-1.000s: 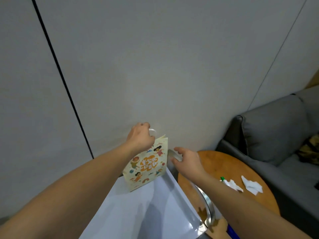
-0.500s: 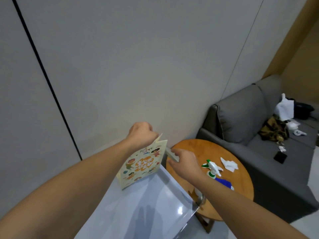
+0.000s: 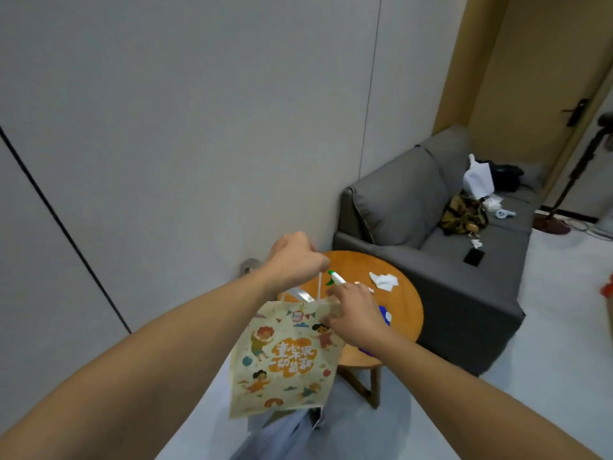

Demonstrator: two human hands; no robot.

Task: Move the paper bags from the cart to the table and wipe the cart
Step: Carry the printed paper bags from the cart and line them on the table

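Note:
A cream paper bag (image 3: 285, 356) printed with cartoon children hangs in the air by its white string handles. My left hand (image 3: 295, 257) grips those handles from above. My right hand (image 3: 355, 313) holds the bag's upper right edge, fingers curled over it. The bag hangs above the pale top of the cart (image 3: 282, 436), just left of the round wooden table (image 3: 409, 303). Part of the cart's shiny metal handle (image 3: 298, 293) shows behind the bag.
On the table lie a green-and-white spray bottle (image 3: 335, 278), a crumpled white tissue (image 3: 383, 280) and a blue cloth (image 3: 384, 315). A grey sofa (image 3: 431, 260) with clutter stands behind the table. A grey wall runs along the left.
The bag has been lifted off the cart and swung right toward the table. My right hand left the cart handle and took the bag's top edge. The view turned right.

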